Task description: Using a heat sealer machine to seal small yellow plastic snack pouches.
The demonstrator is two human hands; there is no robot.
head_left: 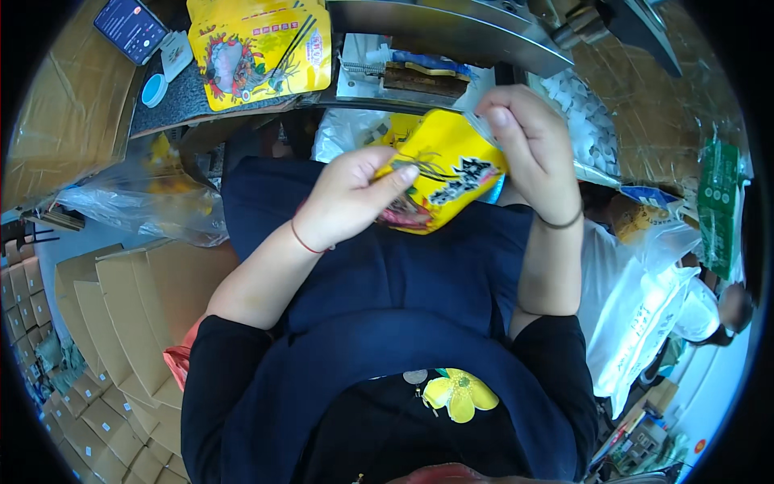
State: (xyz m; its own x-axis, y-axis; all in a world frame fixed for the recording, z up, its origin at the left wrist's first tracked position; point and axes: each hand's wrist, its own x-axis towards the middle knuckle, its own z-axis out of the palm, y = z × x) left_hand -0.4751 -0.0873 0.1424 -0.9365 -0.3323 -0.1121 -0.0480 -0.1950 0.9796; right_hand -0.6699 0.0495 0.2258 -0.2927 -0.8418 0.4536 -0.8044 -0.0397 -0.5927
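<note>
A yellow printed pouch (451, 173) is held tilted above my lap, over the dark blue apron. My left hand (355, 194) grips its left edge, the thumb lying across the printed front. At the pouch's upper right edge, my right hand (536, 145) is closed, thumb against curled fingers. A small pale, silvery piece (481, 127) shows at those fingertips, against the pouch's edge; whether it is inside the pouch I cannot tell. More flat yellow pouches (262, 60) lie stacked on the bench at the upper left.
A metal machine with a bar (451, 32) stands ahead. Right of it sits a heap of small white pieces (576, 121). A phone (129, 31) and blue lid (154, 90) are upper left. Cardboard boxes (161, 298) stand left, a white sack (637, 315) right. Another person (701, 315) is far right.
</note>
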